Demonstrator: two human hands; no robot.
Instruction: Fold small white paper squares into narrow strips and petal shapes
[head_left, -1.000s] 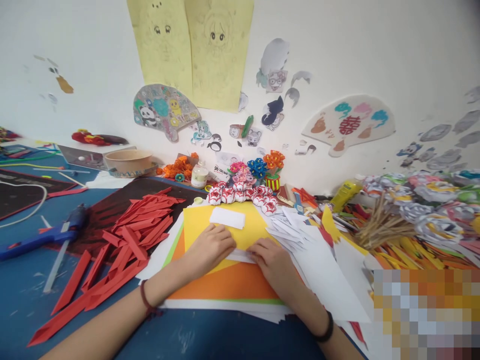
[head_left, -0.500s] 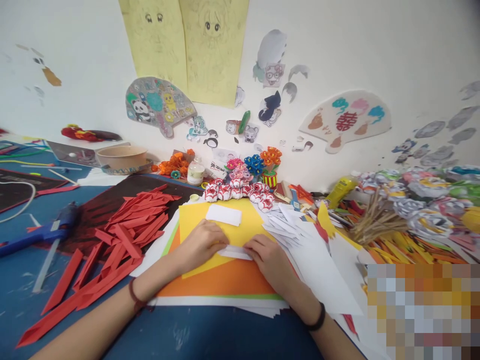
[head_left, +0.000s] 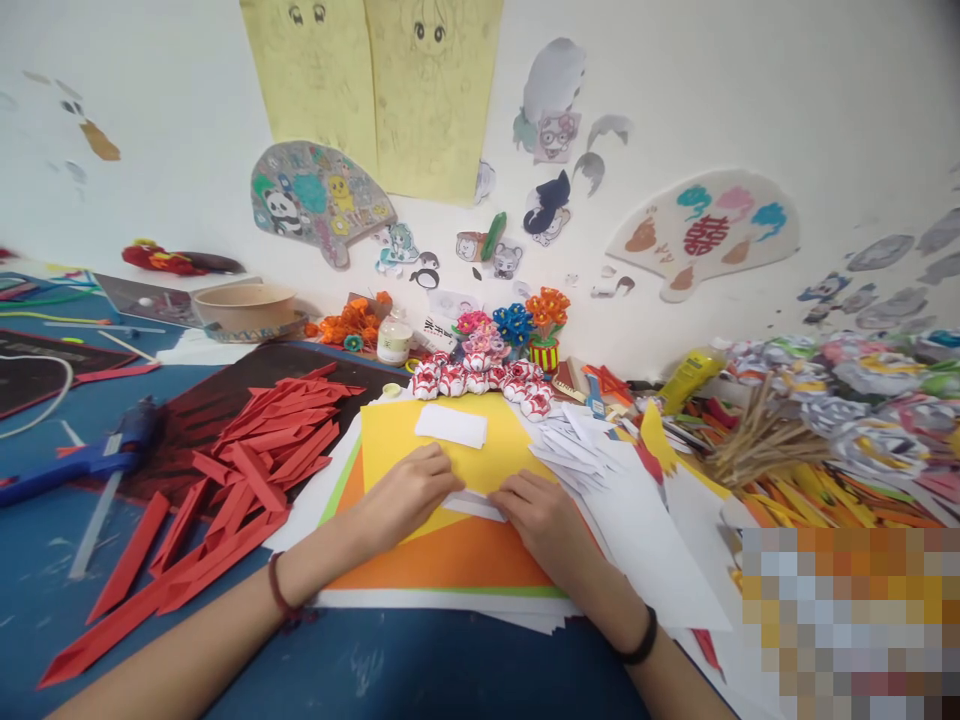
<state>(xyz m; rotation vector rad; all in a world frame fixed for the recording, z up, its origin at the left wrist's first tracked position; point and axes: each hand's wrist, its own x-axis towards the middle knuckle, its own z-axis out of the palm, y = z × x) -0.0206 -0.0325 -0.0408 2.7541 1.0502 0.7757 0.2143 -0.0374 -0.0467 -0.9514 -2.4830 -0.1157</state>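
Between my two hands lies a narrow folded strip of white paper (head_left: 474,506). My left hand (head_left: 416,490) pinches its left end, fingers curled and pressed together. At the right end, my right hand (head_left: 534,508) grips the strip the same way. Under them is a yellow sheet (head_left: 504,425), lying over an orange sheet (head_left: 450,560) and a stack of other papers. A small stack of white paper rectangles (head_left: 451,425) rests on the yellow sheet just beyond my hands. Folded white strips (head_left: 574,445) are piled right of the yellow sheet.
Folded red paper strips (head_left: 277,440) lie in a heap on the left, near a blue glue gun (head_left: 112,455). Red-and-white paper pieces (head_left: 480,378), a glue bottle (head_left: 394,338) and small flower pots (head_left: 544,352) line the back. Paper flowers (head_left: 862,440) crowd the right side.
The camera view has shifted slightly. Both hands stay on the white strip in almost the same pose, with only tiny finger movement.
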